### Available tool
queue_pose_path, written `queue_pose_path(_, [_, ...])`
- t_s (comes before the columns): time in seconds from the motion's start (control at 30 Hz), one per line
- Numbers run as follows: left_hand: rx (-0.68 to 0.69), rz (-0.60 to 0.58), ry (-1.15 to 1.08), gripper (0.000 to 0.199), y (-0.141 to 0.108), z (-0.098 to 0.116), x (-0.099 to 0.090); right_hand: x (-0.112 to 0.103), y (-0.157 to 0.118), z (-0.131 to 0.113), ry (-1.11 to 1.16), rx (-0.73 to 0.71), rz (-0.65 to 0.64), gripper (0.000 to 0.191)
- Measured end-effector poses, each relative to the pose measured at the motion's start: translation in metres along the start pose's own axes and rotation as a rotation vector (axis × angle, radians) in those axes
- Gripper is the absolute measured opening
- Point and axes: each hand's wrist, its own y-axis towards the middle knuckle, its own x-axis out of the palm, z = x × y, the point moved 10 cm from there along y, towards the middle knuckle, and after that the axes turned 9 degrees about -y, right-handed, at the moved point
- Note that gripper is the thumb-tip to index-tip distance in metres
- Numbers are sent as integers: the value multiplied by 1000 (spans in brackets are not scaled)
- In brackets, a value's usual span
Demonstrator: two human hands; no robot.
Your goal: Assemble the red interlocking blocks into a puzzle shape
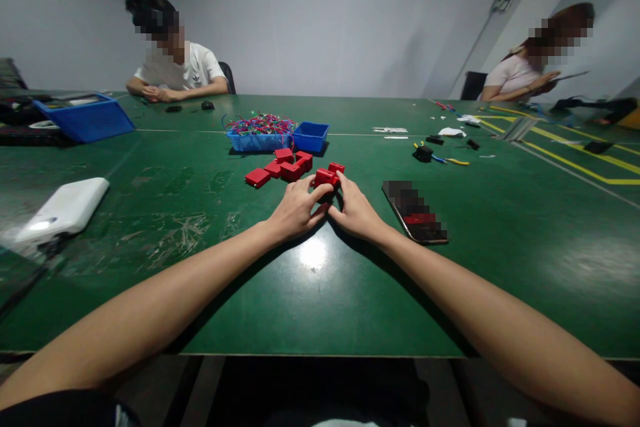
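Red, boxy pieces (326,178) sit between both hands at the dial's centre, twelve pointing away from the wearer. Thumb and fingers of the left hand (299,208) are closed on them; fingers of the right hand (357,205) lie along their right side, though whether these clamp I cannot tell. A slack right-side hold could let a piece slip onto the table (320,320). Loose red blocks (290,171) cluster near the left fingers at nine to ten o'clock, so a sideways sweep might scatter them. At ten, the wire tray (257,142) brims with tangled leads that could snag a reaching finger; a second blue tray (310,143) adjoins it at eleven. A phone (414,212) at four limits the right hand's outward swing. The widest room seems to run toward six, ending at the table's near edge, well apart from the hands.
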Motion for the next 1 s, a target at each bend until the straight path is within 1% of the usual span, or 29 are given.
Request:
queue_pose_path(0.1, [152,-14,-143,46,-1,16,-1,0,1,0,-4,-14,-7,69])
queue_pose_path(0.13, [178,-5,-171,50,-1,19,-3,-1,1,-1,-6,-22,-10,66])
queue_pose_path(0.2, [183,33,-193,56,-1,18,-5,-2,1,-3,-13,-44,-11,58])
queue_pose_path(0.27, [144,70,-179,61,-1,13,-6,-3,1,-6,-30,-64,-14,51])
queue_pose_path(0.33, [72,84,-149,59,1,4,-5,-5,1,-10,-51,-79,-19,46])
queue_pose_path(0.43, [-51,69,-111,43,2,-9,-2,-8,-1,-17,-46,-103,-17,44])
queue_pose_path(0.53, [-102,42,-99,31,3,-13,0,-13,-1,-22,35,-113,13,47])
queue_pose_path(0.6, [-89,36,-109,29,3,-12,0,-14,1,-17,163,-54,29,49])
queue_pose_path(0.67, [-56,39,-131,28,2,-9,0,-13,3,-4,341,64,54,47])
queue_pose_path(0.73, [-22,50,-144,26,1,-6,-2,-11,4,14,496,200,110,39])
queue_pose_path(0.77, [-3,60,-140,25,1,-4,-3,-12,3,23,536,271,156,35])
queue_pose_path(0.8, [18,68,-127,25,0,-2,-4,-12,3,32,569,337,198,35])
queue_pose_path(0.83, [42,72,-106,25,0,0,-4,-11,2,37,610,381,212,36])
queue_pose_path(0.9, [100,62,-64,29,0,6,-3,-5,4,39,691,403,173,36])
queue_pose_path(1.0, [155,42,-44,28,0,13,-1,2,7,29,787,363,68,34])
